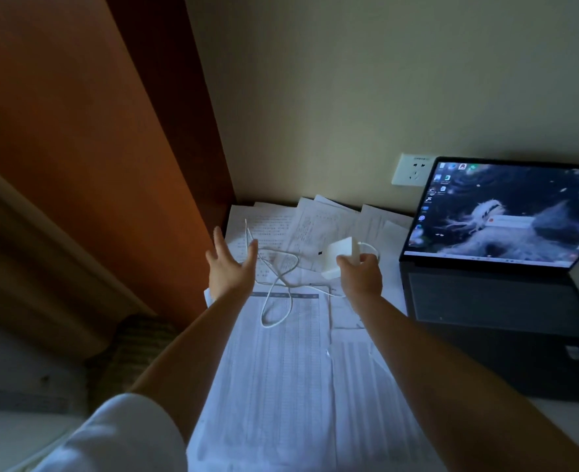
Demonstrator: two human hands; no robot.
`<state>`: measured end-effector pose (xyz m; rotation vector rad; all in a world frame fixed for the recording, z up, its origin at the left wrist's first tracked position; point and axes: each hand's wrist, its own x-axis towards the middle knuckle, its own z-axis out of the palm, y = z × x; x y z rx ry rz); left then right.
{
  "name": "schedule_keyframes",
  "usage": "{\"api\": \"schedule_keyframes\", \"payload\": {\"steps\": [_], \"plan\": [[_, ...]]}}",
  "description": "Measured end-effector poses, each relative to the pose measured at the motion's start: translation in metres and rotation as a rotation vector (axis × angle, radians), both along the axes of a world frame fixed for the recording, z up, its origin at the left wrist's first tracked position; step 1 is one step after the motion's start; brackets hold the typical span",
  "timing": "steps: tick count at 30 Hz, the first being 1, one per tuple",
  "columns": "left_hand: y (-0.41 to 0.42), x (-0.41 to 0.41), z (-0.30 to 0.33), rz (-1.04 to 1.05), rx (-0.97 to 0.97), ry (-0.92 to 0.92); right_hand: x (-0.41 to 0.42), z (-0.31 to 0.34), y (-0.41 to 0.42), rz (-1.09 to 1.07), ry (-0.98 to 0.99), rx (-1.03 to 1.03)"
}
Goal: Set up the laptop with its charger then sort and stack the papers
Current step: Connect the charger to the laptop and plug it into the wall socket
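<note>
Meanwhile, the Charger Is in Hand Above the Scattered Papers

Nearest the camera, a white sleeve (121, 434) covers the person's left upper arm, and both bare forearms reach forward over the papers (281, 386). These printed sheets lie loose and overlapping across the desk, from its near edge to the wall; no tray or box holds them.

Further on, the left hand (228, 267) is held with fingers spread and straight, gripping nothing, just beside the loops of the white cable (278, 284), which trail over the sheets. The right hand (361, 274) grips the white charger block (341, 255), fingers curled around its lower end, lifted slightly above the papers.

To the right sits the open laptop (499, 301), dark keyboard toward the person, its screen lit with a desktop picture. Behind it, on the pale wall, a white wall socket (414, 170) is mounted just left of the screen's upper corner.
</note>
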<state>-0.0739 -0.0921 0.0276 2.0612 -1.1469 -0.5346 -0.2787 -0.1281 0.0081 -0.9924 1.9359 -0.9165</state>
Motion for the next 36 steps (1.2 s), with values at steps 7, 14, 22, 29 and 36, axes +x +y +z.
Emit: {"api": "schedule_keyframes", "payload": {"steps": [7, 14, 22, 29, 36], "plan": [[-0.026, 0.017, -0.013, -0.057, 0.066, -0.074, 0.000, -0.008, -0.009, 0.039, 0.081, -0.016], [-0.047, 0.031, -0.050, -0.048, 0.354, 0.325, 0.012, -0.024, -0.015, 0.070, 0.155, 0.039], [-0.029, 0.002, -0.024, -0.053, -0.060, -0.056, 0.017, -0.037, 0.004, 0.001, 0.142, 0.064], [-0.013, -0.017, 0.011, 0.119, -0.496, 0.302, 0.003, -0.035, 0.015, -0.003, 0.010, 0.104], [0.044, -0.015, -0.015, -0.519, -0.340, -0.174, -0.007, -0.036, 0.026, 0.087, -0.172, 0.319]]}}
